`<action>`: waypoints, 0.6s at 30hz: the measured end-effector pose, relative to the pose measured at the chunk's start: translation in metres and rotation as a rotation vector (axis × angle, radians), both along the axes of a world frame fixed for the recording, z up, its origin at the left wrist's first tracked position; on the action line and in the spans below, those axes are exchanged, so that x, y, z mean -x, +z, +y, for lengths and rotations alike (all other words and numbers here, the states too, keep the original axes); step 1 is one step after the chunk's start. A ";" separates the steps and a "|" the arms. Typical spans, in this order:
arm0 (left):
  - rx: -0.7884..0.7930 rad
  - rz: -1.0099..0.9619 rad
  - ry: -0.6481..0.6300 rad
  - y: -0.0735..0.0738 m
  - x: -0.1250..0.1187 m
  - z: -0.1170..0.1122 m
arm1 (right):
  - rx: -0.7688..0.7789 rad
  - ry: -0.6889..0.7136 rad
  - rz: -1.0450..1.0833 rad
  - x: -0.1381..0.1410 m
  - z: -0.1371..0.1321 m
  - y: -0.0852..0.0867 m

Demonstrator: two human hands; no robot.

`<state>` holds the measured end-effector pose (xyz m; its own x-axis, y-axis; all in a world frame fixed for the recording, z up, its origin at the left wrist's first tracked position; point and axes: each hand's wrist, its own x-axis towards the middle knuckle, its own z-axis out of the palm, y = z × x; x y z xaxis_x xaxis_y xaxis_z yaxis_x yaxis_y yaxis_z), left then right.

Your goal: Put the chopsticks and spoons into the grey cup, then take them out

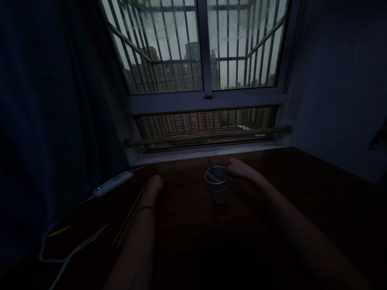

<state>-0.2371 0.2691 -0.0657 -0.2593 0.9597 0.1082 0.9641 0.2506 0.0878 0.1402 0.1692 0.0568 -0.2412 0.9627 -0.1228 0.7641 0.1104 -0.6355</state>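
Observation:
A light metal-looking mug (219,194) stands upright on the dark wooden table, right of centre. My right hand (238,169) is closed at its right side, apparently round the handle, which the fingers hide. Inside the mug lean a spoon (210,162) with its handle above the rim and a pale, thin stick-like piece (213,177). To the left, my left hand (155,185) rests on the table, curled into a loose fist and apart from the mug. Thin wooden sticks (129,216) lie alongside my left forearm.
A white power strip (113,183) lies at the left by the dark curtain (60,100). White cables (75,250) and a yellow strip (59,231) are near it. Behind the table (187,225) is a barred window (207,72) with a horizontal rail (208,137). The room is dim.

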 end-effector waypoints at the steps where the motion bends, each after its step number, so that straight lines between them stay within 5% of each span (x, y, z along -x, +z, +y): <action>1: 0.023 -0.004 0.005 -0.002 -0.001 0.000 | 0.002 -0.011 0.000 0.000 -0.001 0.001; 18: 0.010 -0.065 -0.050 -0.008 -0.008 -0.005 | 0.021 -0.020 0.008 0.003 -0.006 0.004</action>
